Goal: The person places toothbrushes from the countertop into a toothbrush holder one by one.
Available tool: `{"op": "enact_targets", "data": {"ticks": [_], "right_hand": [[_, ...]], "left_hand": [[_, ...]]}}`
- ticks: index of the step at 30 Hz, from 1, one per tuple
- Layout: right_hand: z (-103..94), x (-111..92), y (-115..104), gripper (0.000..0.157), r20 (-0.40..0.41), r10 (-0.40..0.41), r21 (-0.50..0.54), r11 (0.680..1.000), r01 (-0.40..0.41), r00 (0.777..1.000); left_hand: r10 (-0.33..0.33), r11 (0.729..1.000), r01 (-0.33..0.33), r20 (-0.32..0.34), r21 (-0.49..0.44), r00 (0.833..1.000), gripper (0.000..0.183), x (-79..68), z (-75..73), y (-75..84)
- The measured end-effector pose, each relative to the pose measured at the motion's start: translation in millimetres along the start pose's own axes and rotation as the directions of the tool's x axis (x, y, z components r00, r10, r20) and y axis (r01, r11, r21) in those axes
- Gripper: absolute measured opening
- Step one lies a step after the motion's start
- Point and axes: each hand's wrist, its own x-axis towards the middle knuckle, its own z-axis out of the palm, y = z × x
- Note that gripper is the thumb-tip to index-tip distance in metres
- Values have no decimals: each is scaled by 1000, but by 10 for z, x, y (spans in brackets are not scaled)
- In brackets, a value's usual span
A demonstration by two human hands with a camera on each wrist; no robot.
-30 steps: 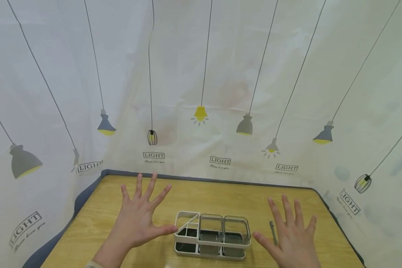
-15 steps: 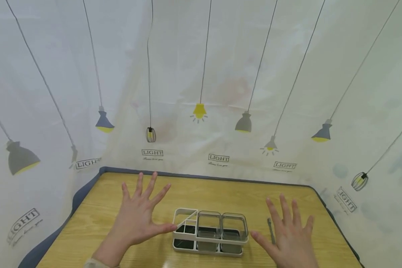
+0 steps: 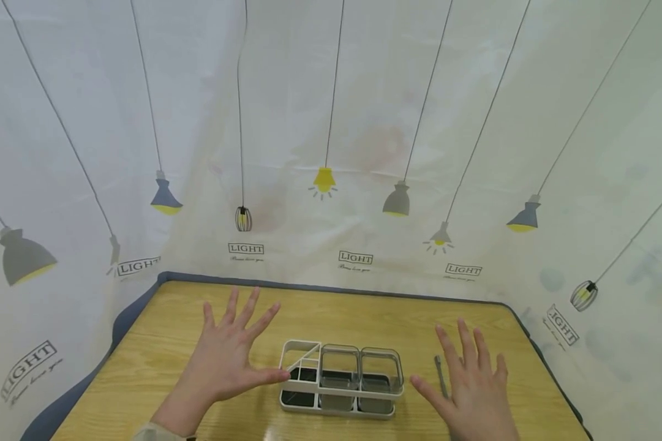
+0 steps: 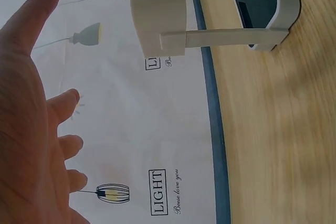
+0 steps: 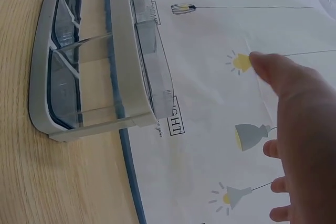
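A white toothbrush-holder-like rack [image 3: 303, 386] stands on the wooden table, between my hands. Two clear cups, the left one [image 3: 338, 401] and the right one [image 3: 376, 405], sit in it beside a divided section with a dark base. My left hand [image 3: 223, 358] hovers on the rack's left, fingers spread; its thumb tip overlaps the rack's left edge in the head view, and the left wrist view shows a gap. To the right, my right hand [image 3: 479, 386] is spread too, holding nothing. A slim grey stick-like thing [image 3: 441, 375] lies on the table, partly hidden behind that hand.
The table [image 3: 375, 315] has a dark blue edge [image 3: 331, 288] at the back. Behind it and at both sides hangs a pale sheet [image 3: 292, 122] printed with lamps and "LIGHT" labels.
The head view has shifted a little, so the rack and table appear slightly farther left and up. Both hands stay spread beside the rack, with hardly any movement.
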Motion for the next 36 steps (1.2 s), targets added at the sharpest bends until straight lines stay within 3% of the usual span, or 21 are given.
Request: {"op": "enact_targets", "data": {"ticks": [6, 10, 14, 17, 22, 27, 32, 36], "right_hand": [[-15, 30, 16, 95, 38, 40, 114, 993, -44, 998], [8, 53, 70, 93, 66, 69, 160, 984, -78, 995], [49, 74, 150, 92, 108, 109, 237, 962, -132, 988], [67, 97, 199, 91, 151, 155, 323, 926, -197, 976], [73, 151, 240, 85, 227, 221, 402, 866, -298, 949], [147, 204, 304, 72, 276, 263, 419, 832, -362, 924], [311, 254, 428, 67, 332, 293, 395, 820, -414, 897], [418, 259, 511, 67, 343, 289, 374, 831, -412, 894]], "left_hand": [[16, 989, -13, 20, -149, 1000, 119, 15, 135, -36], [31, 957, -20, 36, -288, 999, 123, 17, 230, -58], [90, 873, -45, 70, -485, 993, 129, 22, 308, -56], [128, 804, -55, 83, -593, 988, 134, 28, 365, -44], [123, 723, -11, 113, -691, 986, 139, 45, 477, -40], [112, 632, 56, 163, -773, 980, 139, 74, 582, -41], [136, 581, 49, 156, -813, 978, 134, 90, 651, -27], [153, 553, 35, 142, -833, 978, 131, 104, 691, -13]]}}
